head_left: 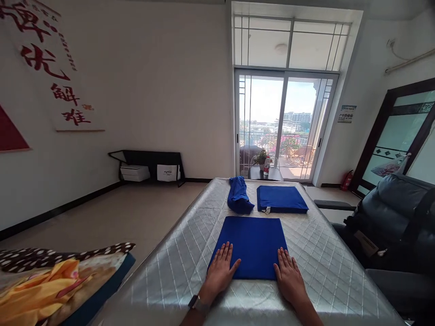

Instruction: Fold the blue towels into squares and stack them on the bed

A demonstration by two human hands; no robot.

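A flat, folded blue cloth [256, 244] lies on the silver quilted table cover [176, 262] in front of me. My left hand [221, 267] rests flat on its left edge, fingers stretched out. On the right edge lies my right hand [289, 274], palm down with the fingers extended, partly on the cover. Beyond the cloth, a loosely bunched blue cloth [239, 197] sits at the back left. Beside it to the right is a neat stack of folded blue cloths [282, 198] with a small white tag at its front edge.
Left of the table is bedding with a yellow cloth [44, 290]. A dark armchair [390, 213] holding a bag stands at the right. Behind the table, a small stand carries a plant [261, 158] and a bottle [267, 165]. A black rack [149, 158] lines the left wall.
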